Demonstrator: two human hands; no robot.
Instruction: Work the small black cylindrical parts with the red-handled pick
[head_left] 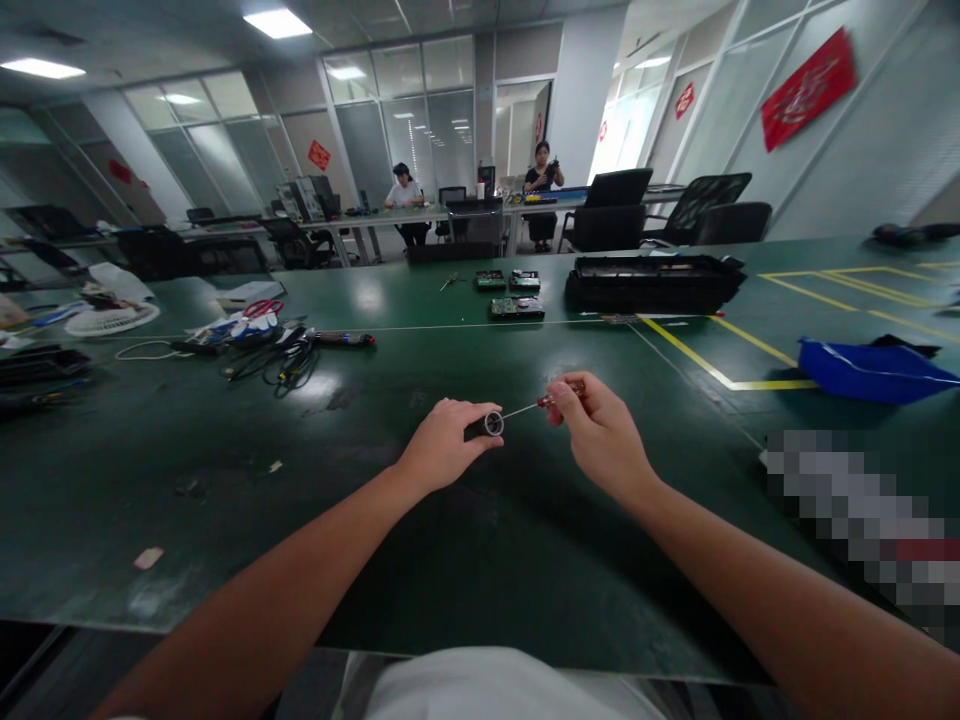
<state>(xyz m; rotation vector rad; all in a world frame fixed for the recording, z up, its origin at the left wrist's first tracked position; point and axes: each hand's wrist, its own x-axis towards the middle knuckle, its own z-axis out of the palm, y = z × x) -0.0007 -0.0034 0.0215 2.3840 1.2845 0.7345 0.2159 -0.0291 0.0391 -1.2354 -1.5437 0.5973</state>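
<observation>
My left hand point(448, 440) is closed around a small dark cylinder point(493, 424) with a pale ring at its open end, which faces me. Thumb and index finger pinch it from below and above; much of its body is hidden by the hand. My right hand point(596, 425) grips a screwdriver by its red handle point(547, 400). The thin metal shaft point(519, 411) points left, and its tip is at the cylinder's ringed end. Whether the tip is inside or only touching I cannot tell. Both hands are above the green tabletop point(480, 560).
Several green circuit-board pieces point(516, 308) lie ahead, beside a long black housing point(652, 285). Left are tangled cables point(281, 360) and a dark-handled tool point(343, 339). A blue bag point(874, 370) and a blurred-out item point(862, 510) lie right. Two people are at a far table.
</observation>
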